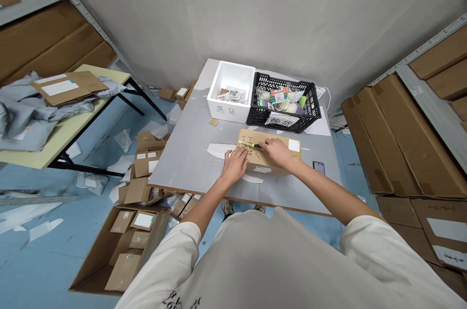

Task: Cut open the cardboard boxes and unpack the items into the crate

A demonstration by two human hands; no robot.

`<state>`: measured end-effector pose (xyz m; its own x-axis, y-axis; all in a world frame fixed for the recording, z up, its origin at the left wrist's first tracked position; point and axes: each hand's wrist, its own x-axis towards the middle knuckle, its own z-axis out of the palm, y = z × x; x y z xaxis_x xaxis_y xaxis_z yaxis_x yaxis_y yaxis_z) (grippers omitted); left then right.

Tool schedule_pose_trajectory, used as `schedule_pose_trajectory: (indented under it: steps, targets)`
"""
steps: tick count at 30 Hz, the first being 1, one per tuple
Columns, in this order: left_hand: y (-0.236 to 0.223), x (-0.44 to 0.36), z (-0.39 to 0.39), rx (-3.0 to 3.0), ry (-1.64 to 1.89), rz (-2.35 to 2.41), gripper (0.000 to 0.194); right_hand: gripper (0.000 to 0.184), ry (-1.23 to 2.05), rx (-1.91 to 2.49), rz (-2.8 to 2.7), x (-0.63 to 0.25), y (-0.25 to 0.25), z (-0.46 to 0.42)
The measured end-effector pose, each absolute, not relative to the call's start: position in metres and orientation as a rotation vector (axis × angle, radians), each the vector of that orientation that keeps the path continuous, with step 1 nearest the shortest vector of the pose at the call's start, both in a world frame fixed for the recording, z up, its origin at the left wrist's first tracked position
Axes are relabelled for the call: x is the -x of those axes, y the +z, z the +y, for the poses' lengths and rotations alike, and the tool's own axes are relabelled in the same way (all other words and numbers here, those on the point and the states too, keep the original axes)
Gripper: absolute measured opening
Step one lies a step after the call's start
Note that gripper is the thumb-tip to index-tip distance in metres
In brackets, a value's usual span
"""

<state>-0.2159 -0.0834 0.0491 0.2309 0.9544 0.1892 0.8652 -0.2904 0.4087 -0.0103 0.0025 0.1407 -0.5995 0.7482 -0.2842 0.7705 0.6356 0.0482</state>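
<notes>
A closed brown cardboard box (268,157) with handwritten black marks lies on the grey table in front of me. My right hand (276,152) is closed around a yellow-and-black box cutter (254,145), which points left over the top of the box near its left end. There, clear tape shines on the cardboard. My left hand (235,164) rests on the box's left front corner, fingers stretched out over its edge and holding nothing. The blade's tip is too small to make out.
Behind the box stand a white foam box (230,113) and a black crate (255,118) of packaged goods. A phone (318,168) lies at right. Left of the table, an open carton (98,255) and loose boxes cover the floor; big cartons (412,143) stand at right.
</notes>
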Motion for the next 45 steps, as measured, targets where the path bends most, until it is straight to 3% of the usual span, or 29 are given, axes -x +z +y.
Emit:
schedule_pose_trajectory:
  steps: [19,45]
  targets:
    - [0.05,0.212,-0.085,-2.273,0.572,1.741,0.045,0.037,-0.113,-1.319,2.506,-0.017,0.141,-0.008]
    - [0.059,0.187,-0.089,-2.246,0.454,1.893,0.046,0.035,-0.128,-1.402,2.382,-0.13,0.148,-0.012]
